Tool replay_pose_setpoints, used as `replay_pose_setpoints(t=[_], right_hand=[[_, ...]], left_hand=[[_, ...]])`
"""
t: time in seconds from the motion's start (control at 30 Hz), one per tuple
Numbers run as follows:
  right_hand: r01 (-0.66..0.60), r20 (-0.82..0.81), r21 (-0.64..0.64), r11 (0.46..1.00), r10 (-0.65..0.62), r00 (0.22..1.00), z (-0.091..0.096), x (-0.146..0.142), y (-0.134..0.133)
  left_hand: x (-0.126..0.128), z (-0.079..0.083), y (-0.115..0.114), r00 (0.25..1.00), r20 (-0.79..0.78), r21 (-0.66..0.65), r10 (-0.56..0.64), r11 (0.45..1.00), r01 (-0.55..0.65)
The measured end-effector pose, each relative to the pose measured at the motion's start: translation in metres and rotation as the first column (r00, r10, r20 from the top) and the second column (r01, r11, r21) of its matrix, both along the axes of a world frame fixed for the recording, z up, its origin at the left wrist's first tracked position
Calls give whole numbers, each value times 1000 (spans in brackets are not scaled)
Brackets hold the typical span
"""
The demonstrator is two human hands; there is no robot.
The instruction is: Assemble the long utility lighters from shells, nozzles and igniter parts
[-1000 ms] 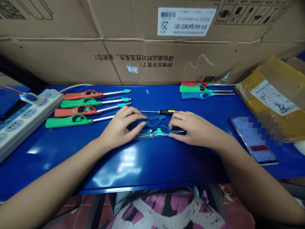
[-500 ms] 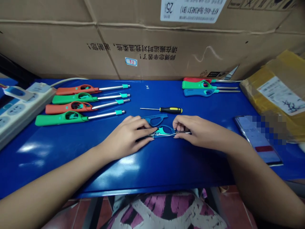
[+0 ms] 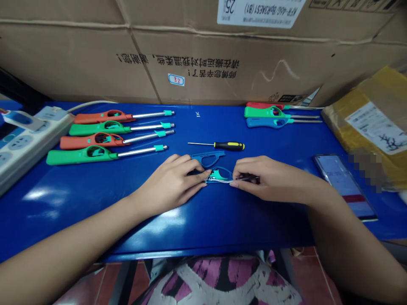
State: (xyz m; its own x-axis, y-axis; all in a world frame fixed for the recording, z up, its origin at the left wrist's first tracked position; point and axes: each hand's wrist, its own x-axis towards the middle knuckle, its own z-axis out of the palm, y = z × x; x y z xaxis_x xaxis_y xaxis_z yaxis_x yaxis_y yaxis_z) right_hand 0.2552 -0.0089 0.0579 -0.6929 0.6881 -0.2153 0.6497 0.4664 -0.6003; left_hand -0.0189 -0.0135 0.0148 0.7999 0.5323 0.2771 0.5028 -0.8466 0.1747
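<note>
An opened blue lighter housing half [image 3: 227, 170], with a green trigger [image 3: 216, 174] and thin white wires [image 3: 222, 181] in it, lies between my hands. My left hand [image 3: 178, 182] is closed around the left end of this half, thumb and fingers pinching it; that end is hidden. My right hand [image 3: 257, 176] pinches the white wires at the housing's right end. A thin dark piece shows behind its fingertips, too unclear to name. Just beyond lies the other blue housing half [image 3: 210, 159], partly behind my left fingers.
A black-and-yellow screwdriver [image 3: 229, 146] lies behind the parts. Several assembled lighters [image 3: 82, 156] lie at left beside a power strip [image 3: 23, 142]. More lighters [image 3: 263, 122] are at back right. A phone [image 3: 345, 186] and a taped parcel [image 3: 375, 123] stand right; a large carton [image 3: 190, 46] closes the back.
My right hand has turned slightly, its fingers drawing closer together at the white wires. My left hand keeps its hold on the housing half. The view has shifted a little.
</note>
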Motion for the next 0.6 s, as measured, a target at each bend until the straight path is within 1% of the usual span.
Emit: replay_pose_setpoints(t=[0.07,0.2,0.3,0.4,0.6], right_hand=[[-19,24,0,1000,19,1000,0,0,0],[-27,21,82,996,25,999,-2,0,0],[1,-3,137,991,-1,1000,-2,-4,-2],[38,-27,141,989,-34,999,-4,-10,-6],[58,-73,212,975,-44,996,-14,-19,-11]], left_hand=[[1,1,-1,1000,-3,4,2,1000,-2],[2,1,-2,1000,-3,10,6,1000,-6],[2,1,-2,1000,-5,11,11,1000,-11],[2,1,-3,1000,-11,16,18,1000,-18],[3,1,-3,999,-24,35,21,999,-20]])
